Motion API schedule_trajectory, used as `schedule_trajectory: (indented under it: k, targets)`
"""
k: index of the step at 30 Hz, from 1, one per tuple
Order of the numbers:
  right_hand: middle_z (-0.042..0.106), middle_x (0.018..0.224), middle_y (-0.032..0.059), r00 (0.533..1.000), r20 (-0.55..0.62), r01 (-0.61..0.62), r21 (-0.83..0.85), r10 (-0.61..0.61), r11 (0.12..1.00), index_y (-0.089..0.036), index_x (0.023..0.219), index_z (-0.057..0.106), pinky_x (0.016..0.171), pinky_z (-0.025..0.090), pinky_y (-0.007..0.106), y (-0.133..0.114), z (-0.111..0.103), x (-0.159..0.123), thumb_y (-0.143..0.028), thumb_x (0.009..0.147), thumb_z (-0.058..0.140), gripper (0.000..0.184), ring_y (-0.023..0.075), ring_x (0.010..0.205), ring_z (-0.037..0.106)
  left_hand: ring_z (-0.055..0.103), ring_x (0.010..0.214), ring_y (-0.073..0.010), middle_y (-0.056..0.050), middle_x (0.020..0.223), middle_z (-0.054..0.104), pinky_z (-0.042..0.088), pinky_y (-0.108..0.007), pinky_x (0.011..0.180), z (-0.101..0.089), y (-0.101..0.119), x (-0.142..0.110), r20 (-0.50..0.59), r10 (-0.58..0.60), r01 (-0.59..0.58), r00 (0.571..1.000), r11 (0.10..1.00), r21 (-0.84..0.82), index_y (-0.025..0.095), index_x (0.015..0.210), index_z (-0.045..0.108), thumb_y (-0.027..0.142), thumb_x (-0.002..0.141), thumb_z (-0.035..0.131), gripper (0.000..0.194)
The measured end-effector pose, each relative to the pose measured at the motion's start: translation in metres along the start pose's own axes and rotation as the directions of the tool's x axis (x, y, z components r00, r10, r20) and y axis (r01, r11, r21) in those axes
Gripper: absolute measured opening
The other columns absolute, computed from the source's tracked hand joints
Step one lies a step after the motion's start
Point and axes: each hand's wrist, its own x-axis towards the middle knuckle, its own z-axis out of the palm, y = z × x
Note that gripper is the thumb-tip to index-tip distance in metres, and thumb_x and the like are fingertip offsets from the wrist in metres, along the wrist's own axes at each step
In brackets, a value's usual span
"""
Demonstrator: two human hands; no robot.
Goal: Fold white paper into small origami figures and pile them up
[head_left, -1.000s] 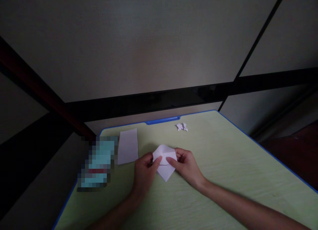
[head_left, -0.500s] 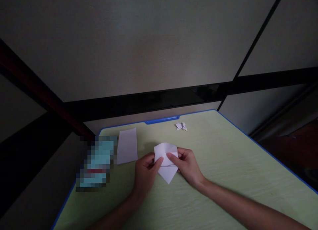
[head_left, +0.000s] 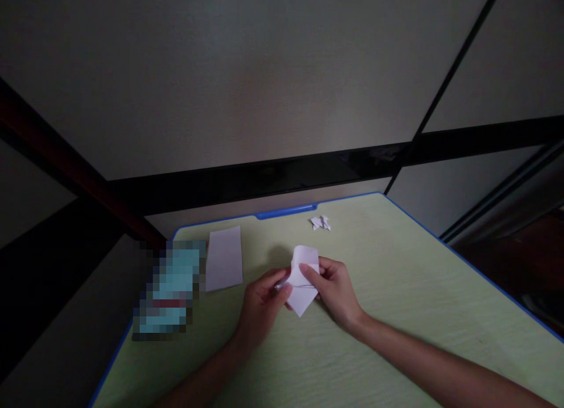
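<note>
You held a folded white paper (head_left: 303,296) at the lower centre of the frame, both hands closed on it. Your left hand (head_left: 264,299) pinched its left edge between thumb and fingers; your right hand (head_left: 339,290) pressed a thumb flat on its face, fingers behind the right edge. The opposed grip apparently kept the layers together while the left side bent. The paper looked thin, smooth and matte, its upper part squarish, its lower end a point, with a flap edge crossing between.

A flat rectangular sheet of white paper (head_left: 224,259) lay at centre left, seemingly set aside to leave your hands room. A small, angular folded paper piece (head_left: 320,222) sat near the far edge of the pale-green, faintly grained tabletop (head_left: 405,279), rimmed in blue. A teal, pixelated item (head_left: 170,287) lay at lower left, its identity masked.
</note>
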Motion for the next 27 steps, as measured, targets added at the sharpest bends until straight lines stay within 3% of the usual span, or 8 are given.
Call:
schedule_trajectory:
  k: [5,12,15,20,24,27]
  targets:
    - [0.043,0.042,-0.0049,1.000,-0.004,0.013,-0.013,-0.013,1.000,-0.011,0.055,0.050,0.033,0.023,0.016,-0.0009,0.0006,-0.0006,-0.035,0.064,0.058,0.027,0.0038,0.035,0.034,0.053,0.073,-0.0149,-0.004,0.084,0.058,0.044,-0.021,0.058,-0.0024,-0.0002,0.0018,0.020,0.069,-0.069,0.997,0.997,0.015,0.015,0.087,0.064,0.019,0.063,0.056,0.025]
    - [0.044,0.043,-0.0046,1.000,0.001,0.008,0.011,-0.008,1.000,-0.011,0.057,0.051,0.033,0.022,0.016,0.0005,0.0005,0.0007,-0.037,0.064,0.058,0.028,0.0039,0.035,0.034,0.051,0.064,-0.0122,-0.005,0.089,0.054,0.042,-0.019,0.045,-0.0050,-0.0037,0.0017,0.104,0.087,-0.081,0.991,0.995,-0.055,0.016,0.090,0.063,0.024,0.067,0.052,0.026]
    - [0.047,0.044,-0.0038,1.000,0.001,-0.001,0.028,0.001,1.000,-0.010,0.059,0.053,0.034,0.024,0.016,0.0008,0.0010,0.0011,-0.036,0.063,0.059,0.027,0.0046,0.036,0.036,0.050,0.059,-0.0105,-0.005,0.083,0.055,0.041,-0.019,0.043,-0.0045,-0.0054,0.0019,0.062,0.067,-0.063,0.996,0.995,-0.075,0.014,0.089,0.063,0.029,0.073,0.045,0.028]
    - [0.047,0.045,-0.0034,0.999,-0.011,0.030,0.009,-0.030,1.000,-0.011,0.061,0.054,0.036,0.027,0.017,-0.0007,0.0008,0.0009,-0.035,0.064,0.059,0.025,0.0059,0.038,0.038,0.047,0.048,-0.0081,-0.001,0.066,0.060,0.041,-0.019,0.045,-0.0036,-0.0037,0.0046,0.002,-0.043,0.043,0.999,0.995,-0.093,0.010,0.101,0.055,0.025,0.067,0.054,0.037]
    - [0.047,0.047,-0.0034,0.996,-0.038,0.076,-0.057,-0.078,0.995,-0.011,0.061,0.056,0.038,0.029,0.018,-0.0022,-0.0005,-0.0006,-0.033,0.065,0.059,0.023,0.0061,0.040,0.039,0.051,0.050,-0.0100,-0.002,0.058,0.060,0.042,-0.020,0.046,-0.0038,-0.0020,0.0083,0.083,-0.126,0.137,0.989,0.981,-0.138,0.008,0.085,0.062,0.026,0.066,0.054,0.027]
    - [0.048,0.048,-0.0034,0.995,-0.010,0.094,-0.069,-0.095,0.993,-0.011,0.060,0.055,0.040,0.031,0.018,-0.0038,-0.0009,0.0000,-0.033,0.064,0.059,0.022,0.0062,0.042,0.040,0.052,0.050,-0.0107,-0.002,0.055,0.060,0.041,-0.020,0.046,-0.0038,0.0010,0.0085,0.089,-0.131,0.139,0.987,0.986,-0.097,0.009,0.073,0.064,0.028,0.066,0.054,0.022]
